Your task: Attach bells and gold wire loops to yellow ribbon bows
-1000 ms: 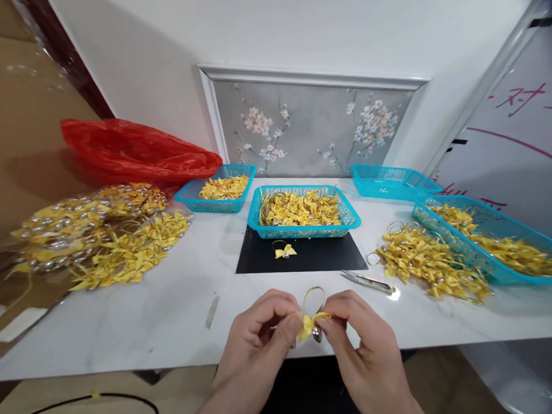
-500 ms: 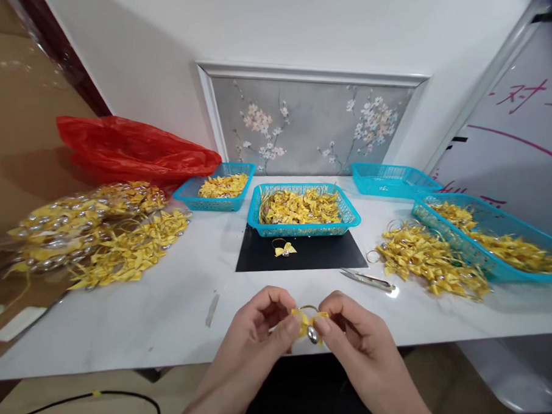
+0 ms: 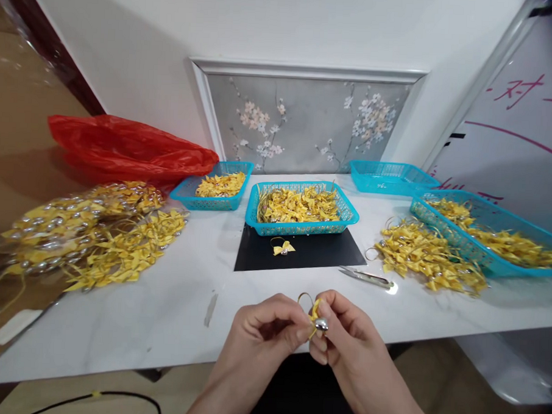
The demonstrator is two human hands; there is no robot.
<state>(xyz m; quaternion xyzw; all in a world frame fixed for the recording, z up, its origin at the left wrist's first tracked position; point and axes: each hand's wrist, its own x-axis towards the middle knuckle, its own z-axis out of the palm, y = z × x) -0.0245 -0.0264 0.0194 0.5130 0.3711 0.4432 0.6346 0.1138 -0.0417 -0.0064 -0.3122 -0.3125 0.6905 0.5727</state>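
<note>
At the near edge of the white table [image 3: 161,312], both of my hands pinch one small yellow ribbon bow [image 3: 316,310] with a silver bell and a thin gold loop. My left hand [image 3: 265,331] grips its left side with thumb and forefinger. My right hand [image 3: 348,338] presses against it from the right, fingers curled around the bell. A single finished bow [image 3: 284,248] lies on the black mat [image 3: 329,252] just beyond my hands. Small snips [image 3: 367,277] rest to the right of the mat.
Turquoise baskets hold more bows: one in the middle [image 3: 303,208], one back left [image 3: 215,189], a long one at right [image 3: 489,237], and an empty one at the back [image 3: 389,175]. Loose bow piles lie left [image 3: 100,242] and right [image 3: 429,256]. A red bag [image 3: 127,148] sits back left.
My hands have drawn closer together around the bow, and the right hand has turned it so the bell faces up. The gold loop has shifted slightly left.
</note>
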